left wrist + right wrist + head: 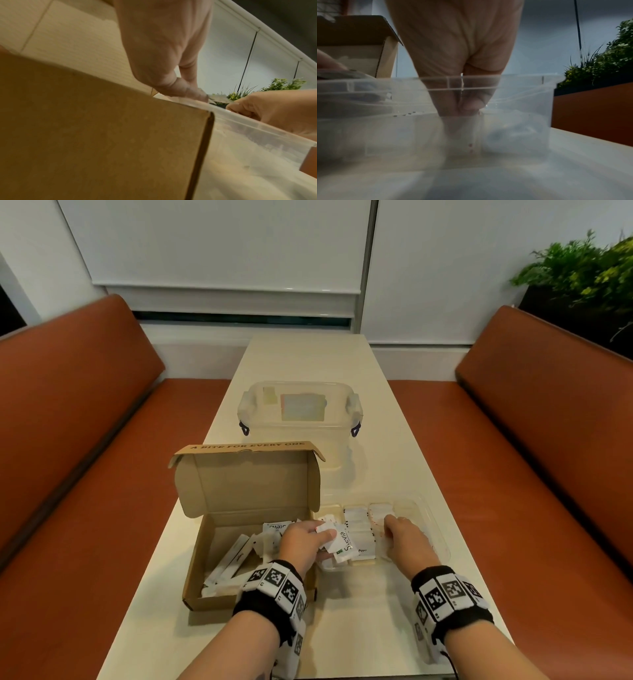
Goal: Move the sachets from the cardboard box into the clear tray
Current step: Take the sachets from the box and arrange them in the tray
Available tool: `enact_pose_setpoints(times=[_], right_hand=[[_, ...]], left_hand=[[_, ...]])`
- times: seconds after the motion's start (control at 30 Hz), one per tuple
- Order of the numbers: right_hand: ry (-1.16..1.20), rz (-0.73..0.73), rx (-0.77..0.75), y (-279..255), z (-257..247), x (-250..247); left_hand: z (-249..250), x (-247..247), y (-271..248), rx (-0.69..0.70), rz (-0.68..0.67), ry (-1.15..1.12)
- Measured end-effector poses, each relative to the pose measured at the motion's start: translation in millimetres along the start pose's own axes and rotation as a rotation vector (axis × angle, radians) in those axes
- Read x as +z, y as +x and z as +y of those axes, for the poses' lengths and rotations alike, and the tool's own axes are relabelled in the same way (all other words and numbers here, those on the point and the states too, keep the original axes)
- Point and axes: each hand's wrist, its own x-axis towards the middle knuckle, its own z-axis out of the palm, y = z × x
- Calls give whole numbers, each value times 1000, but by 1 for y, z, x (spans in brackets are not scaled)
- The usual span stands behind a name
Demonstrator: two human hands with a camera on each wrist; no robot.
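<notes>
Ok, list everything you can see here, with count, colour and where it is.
cardboard box: one, brown, lid open, near left on table.
sachets: many, white, some in box, some in tray.
clear tray: one, transparent, right of box.
lidded tub: one, clear, behind box.
table: one, cream, centre.
benches: two, orange-brown, either side.
plant: green, far right.
left hand: holds sachets at the tray's left end.
right hand: fingers down in tray.

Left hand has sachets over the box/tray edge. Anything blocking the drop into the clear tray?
Nothing visible. The left hand holds its sachets over the clear tray; the right hand is inside, further right, beside the drop spot.
</notes>
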Motion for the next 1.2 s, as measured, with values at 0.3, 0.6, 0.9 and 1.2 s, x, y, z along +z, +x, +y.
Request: enact_pose_setpoints(times=[0.3, 0.6, 0.9, 1.2], right_hand=[[7, -8, 50, 5, 2, 2], [103, 44, -8, -2, 2, -3], [32, 3, -32, -3, 1, -6], [295, 234, -150, -9, -24, -12]], left_hand=[[-1, 0, 2, 5, 20, 87], [-5, -2, 5, 22, 5, 69], [-7, -1, 7, 16, 24, 62], [-3, 0, 2, 25, 9, -12]])
